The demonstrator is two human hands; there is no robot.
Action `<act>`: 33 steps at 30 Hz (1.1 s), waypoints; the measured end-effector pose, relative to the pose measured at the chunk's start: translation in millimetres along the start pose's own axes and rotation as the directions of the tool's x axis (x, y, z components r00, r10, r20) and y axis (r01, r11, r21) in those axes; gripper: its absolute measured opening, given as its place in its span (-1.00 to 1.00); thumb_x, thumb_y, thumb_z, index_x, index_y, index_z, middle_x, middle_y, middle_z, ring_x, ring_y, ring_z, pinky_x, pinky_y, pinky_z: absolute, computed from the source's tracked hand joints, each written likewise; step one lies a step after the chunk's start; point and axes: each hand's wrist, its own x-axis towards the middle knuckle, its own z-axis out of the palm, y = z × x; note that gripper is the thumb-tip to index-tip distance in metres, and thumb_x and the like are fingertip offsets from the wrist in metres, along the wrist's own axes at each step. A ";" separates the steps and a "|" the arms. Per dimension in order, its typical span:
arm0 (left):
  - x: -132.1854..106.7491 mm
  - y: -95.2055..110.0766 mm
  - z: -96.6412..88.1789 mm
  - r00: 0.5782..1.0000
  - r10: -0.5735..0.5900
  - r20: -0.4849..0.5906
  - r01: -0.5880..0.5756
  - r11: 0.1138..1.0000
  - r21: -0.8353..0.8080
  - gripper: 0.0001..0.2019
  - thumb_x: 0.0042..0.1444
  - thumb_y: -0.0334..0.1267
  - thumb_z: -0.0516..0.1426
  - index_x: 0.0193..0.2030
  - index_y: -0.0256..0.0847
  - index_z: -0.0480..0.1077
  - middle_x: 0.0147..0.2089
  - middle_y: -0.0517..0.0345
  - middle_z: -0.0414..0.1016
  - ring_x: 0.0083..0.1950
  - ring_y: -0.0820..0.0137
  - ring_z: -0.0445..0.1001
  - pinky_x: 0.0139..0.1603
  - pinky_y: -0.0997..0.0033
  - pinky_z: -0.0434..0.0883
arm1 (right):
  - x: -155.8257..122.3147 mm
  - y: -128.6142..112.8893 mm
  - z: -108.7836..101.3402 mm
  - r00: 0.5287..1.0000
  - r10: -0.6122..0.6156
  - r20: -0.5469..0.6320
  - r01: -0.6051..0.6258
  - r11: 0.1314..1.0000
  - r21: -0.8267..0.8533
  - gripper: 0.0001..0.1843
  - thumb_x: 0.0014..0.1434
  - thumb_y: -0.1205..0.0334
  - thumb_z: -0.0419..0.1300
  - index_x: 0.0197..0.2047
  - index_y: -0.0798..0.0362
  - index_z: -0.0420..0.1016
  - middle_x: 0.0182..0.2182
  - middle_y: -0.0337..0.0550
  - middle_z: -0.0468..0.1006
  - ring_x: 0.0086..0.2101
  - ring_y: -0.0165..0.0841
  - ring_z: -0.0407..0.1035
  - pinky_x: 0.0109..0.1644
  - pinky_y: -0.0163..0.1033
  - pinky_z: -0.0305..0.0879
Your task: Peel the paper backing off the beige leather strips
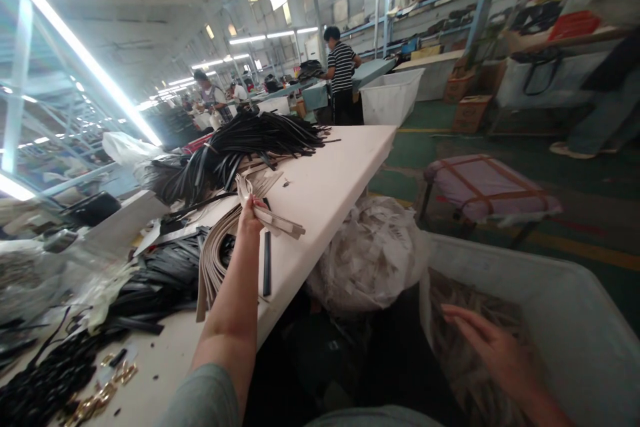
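Note:
My left hand (253, 209) is closed round a bundle of beige strips (280, 222) over the white table (345, 167). More beige strips (213, 260) lie in a curved stack under and beside my left forearm. A short black strip (267, 264) rests to the right of that arm. Over the white bin (560, 287) at the lower right is my right hand (493, 347), its fingers stretched out, with nothing visible in them. Beige scraps (480, 300) lie inside the bin below it.
Black strips (250, 137) are heaped at the table's far end, others (165, 267) at left. Gold metal pieces (107, 390) lie near front left. A bag of white scraps (375, 254) stands beside the table. Beyond are a padded stool (490, 187) and a person (343, 70) in stripes.

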 end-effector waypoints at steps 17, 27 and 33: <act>-149.3 -78.9 -38.4 0.999 0.019 0.043 -0.008 0.969 -0.246 -0.87 0.31 -0.41 0.18 -0.31 -0.25 0.38 -0.46 0.32 0.40 -0.53 0.68 0.38 -0.40 0.70 0.44 | 62.9 -196.0 128.1 0.666 -0.252 0.702 -0.317 0.757 0.572 -0.19 0.09 -0.48 0.21 0.05 0.10 0.57 -0.03 0.05 0.65 -0.10 -0.20 0.55 0.01 -0.11 0.47; -135.2 -103.9 -43.3 0.991 0.135 -0.021 -0.132 0.985 0.115 -0.75 -0.01 -0.28 0.41 -0.41 -0.30 0.42 -0.51 0.23 0.46 -0.51 0.51 0.48 -0.44 0.56 0.47 | 62.5 -247.6 185.0 0.573 -0.131 0.809 -0.197 0.936 0.291 -0.78 0.28 0.10 0.21 -0.23 0.10 0.38 -0.49 -0.26 0.50 -0.55 -0.44 0.39 -0.46 -0.35 0.37; -96.1 -44.4 -14.3 0.998 -0.055 -0.016 0.054 0.997 -0.052 -0.83 0.26 -0.46 0.19 -0.38 -0.27 0.39 -0.55 0.28 0.41 -0.58 0.58 0.42 -0.39 0.56 0.51 | 52.9 -247.3 156.1 0.637 -0.180 0.749 -0.017 0.969 0.247 -0.87 0.27 0.19 0.18 -0.20 0.05 0.32 -0.54 -0.36 0.42 -0.64 -0.49 0.32 -0.63 -0.42 0.20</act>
